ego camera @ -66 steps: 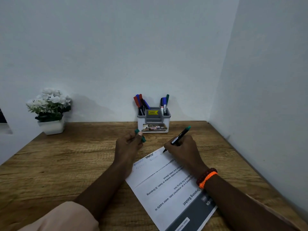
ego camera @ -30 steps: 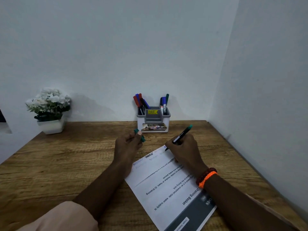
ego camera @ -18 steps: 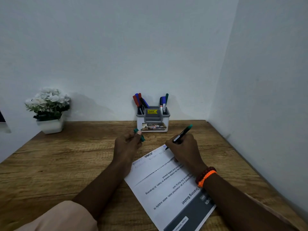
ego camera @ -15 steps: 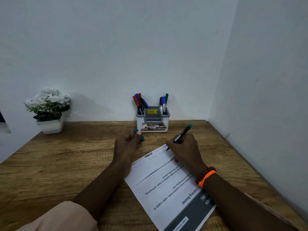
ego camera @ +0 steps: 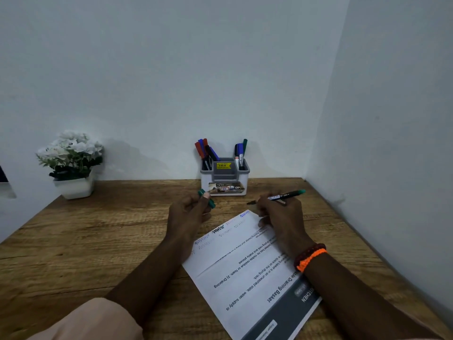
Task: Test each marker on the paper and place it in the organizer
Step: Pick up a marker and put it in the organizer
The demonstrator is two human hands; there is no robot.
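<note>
A printed paper [ego camera: 245, 273] lies on the wooden desk, with several scribbled zigzag marks near its far edge. My right hand [ego camera: 279, 217] holds an uncapped green marker [ego camera: 285, 195] almost level above the desk, its tip pointing left just past the paper's far corner. My left hand [ego camera: 190, 213] rests at the paper's left edge and pinches the green cap [ego camera: 207, 198]. The white and grey organizer [ego camera: 224, 179] stands against the back wall, holding several red, blue, black and green markers.
A white pot of white flowers [ego camera: 71, 163] sits at the back left of the desk [ego camera: 98, 241]. Walls close off the back and the right side. An orange and dark bracelet [ego camera: 310, 256] is on my right wrist.
My right hand has lifted the marker's tip off the paper and turned the marker from steeply tilted to nearly level. A fresh blue-green zigzag shows at the paper's far corner. My left hand has stayed put.
</note>
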